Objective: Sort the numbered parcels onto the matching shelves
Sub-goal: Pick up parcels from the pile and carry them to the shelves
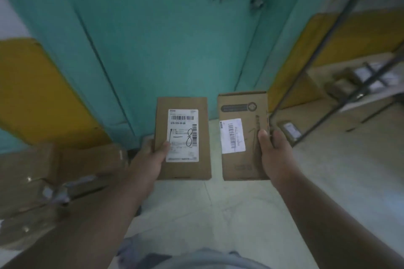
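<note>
We hold two parcels above the floor: our left hand point(150, 159) has its grip clamped on the left parcel point(182, 137) marked 1-8, our right hand point(274, 152) on the right parcel point(242, 135). Neither is shelved yet. Beyond the right parcel stands the shelf point(358, 93), already carrying boxes.

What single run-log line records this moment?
left hand: holds parcel marked 1-8 | right hand: holds second parcel | shelf rack: right | both parcels unshelved

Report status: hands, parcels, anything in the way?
Left hand holds parcel marked 1-8. Right hand holds second parcel, number unclear. Shelf rack on right, path open.
</note>
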`<state>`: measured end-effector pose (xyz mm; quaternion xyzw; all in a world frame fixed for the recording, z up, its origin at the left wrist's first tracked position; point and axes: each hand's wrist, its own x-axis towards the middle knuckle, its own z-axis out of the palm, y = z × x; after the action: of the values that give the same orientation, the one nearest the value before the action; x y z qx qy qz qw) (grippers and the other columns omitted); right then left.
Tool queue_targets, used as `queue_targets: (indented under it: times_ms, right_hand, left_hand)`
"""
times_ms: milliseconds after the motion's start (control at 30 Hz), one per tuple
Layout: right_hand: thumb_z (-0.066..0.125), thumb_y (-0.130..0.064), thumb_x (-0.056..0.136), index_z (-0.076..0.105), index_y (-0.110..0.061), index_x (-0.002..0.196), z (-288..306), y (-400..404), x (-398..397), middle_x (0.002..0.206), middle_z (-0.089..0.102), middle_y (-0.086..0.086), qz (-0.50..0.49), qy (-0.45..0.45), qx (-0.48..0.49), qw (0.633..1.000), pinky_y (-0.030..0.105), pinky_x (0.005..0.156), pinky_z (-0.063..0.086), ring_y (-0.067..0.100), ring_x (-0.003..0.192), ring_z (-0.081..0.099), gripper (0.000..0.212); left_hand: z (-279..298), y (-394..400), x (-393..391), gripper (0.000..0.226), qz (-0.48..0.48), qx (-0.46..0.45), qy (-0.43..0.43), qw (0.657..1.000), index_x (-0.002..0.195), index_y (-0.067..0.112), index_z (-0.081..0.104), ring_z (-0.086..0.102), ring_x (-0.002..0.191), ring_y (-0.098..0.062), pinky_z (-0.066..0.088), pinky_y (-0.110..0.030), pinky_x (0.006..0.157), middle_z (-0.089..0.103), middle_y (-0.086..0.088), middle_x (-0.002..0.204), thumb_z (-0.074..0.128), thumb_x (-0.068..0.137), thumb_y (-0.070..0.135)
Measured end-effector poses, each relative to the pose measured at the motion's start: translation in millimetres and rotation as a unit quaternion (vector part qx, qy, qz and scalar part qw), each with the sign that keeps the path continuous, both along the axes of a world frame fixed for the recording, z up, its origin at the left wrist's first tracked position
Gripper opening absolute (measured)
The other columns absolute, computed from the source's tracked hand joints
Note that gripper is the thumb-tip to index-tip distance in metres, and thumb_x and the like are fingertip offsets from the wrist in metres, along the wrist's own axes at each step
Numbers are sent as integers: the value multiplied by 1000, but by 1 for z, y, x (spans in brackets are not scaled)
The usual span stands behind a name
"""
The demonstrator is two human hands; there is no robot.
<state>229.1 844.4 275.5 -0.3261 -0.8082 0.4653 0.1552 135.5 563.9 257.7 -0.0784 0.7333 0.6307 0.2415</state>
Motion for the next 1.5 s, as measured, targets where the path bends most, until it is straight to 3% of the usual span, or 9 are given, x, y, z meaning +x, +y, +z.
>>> queue_targets:
  times_ms: [133, 233, 500, 700, 900, 1000, 1133, 1300, 1500]
  right_hand:
    - [41, -57, 89, 56, -44, 95, 9, 107, 70, 82, 70, -22, -81, -2, -24, 996, 20, 52, 48, -3, 71, 66, 20]
    - [43, -51, 95, 55, -51, 90, 19, 163, 105, 81, 65, -35, -128, 1, -42, 991, 14, 41, 45, -12, 65, 62, 13]
    - [42, -48, 102, 54, -35, 96, 3, 269, 148, 76, 65, -34, -250, 31, -136, 958, 11, 37, 43, -13, 65, 63, 18]
    - [57, -37, 100, 52, -32, 103, 7, 349, 216, 83, 73, -10, -381, 63, -188, 903, 25, 44, 54, 3, 68, 72, 8]
    - [63, -9, 94, 53, -25, 118, 1, 416, 294, 97, 77, 0, -426, 121, -274, 854, 41, 62, 61, 24, 83, 76, 30]
    - [60, -1, 93, 55, -12, 124, -6, 462, 325, 106, 75, 11, -419, 153, -301, 843, 44, 74, 62, 33, 93, 74, 33]
    - [58, -1, 95, 55, 0, 129, 3, 555, 354, 120, 69, 22, -341, 197, -350, 850, 48, 85, 60, 41, 107, 68, 34]
    - [63, -15, 94, 56, -14, 129, 25, 675, 355, 121, 70, 18, -255, 216, -365, 869, 42, 79, 59, 36, 108, 69, 36]
    - [62, -20, 96, 64, -28, 116, 19, 781, 285, 113, 74, 12, -216, 205, -329, 896, 39, 70, 60, 31, 100, 73, 22]
  left_hand:
    - [-13, 131, 34, 17, -66, 37, 11, 997, 110, 31, 61, 68, 107, -27, 49, -56, 101, 73, -1, 115, 63, 96, 41]
    - [-22, 192, 50, 17, -98, 32, 3, 995, 113, 27, 60, 69, 107, -26, 49, -55, 102, 73, -1, 115, 62, 99, 37]
    - [-45, 345, 39, 12, -224, -12, 9, 974, 108, 31, 62, 72, 98, -19, 55, -44, 89, 76, 10, 101, 61, 98, 38]
    - [-48, 500, 52, 13, -349, -7, -38, 936, 110, 36, 63, 74, 95, -23, 59, -52, 88, 77, 5, 103, 60, 98, 42]
    - [-45, 625, 102, 16, -429, -18, -50, 902, 106, 30, 67, 77, 87, -20, 62, -49, 82, 79, 6, 91, 67, 94, 40]
    - [-48, 686, 131, 16, -421, -11, -55, 905, 105, 22, 70, 76, 88, -25, 61, -52, 83, 79, 0, 93, 74, 90, 27]
    - [-31, 764, 164, 42, -384, 28, -63, 921, 112, 14, 70, 74, 97, -32, 58, -56, 90, 78, -8, 104, 81, 73, 26]
    - [-10, 832, 180, 46, -327, 70, -57, 941, 107, 25, 70, 75, 95, -29, 58, -56, 88, 78, -3, 102, 80, 64, 37]
    - [4, 888, 146, 40, -256, 34, -10, 966, 107, 21, 68, 74, 92, -29, 57, -53, 85, 79, 0, 97, 77, 71, 35]
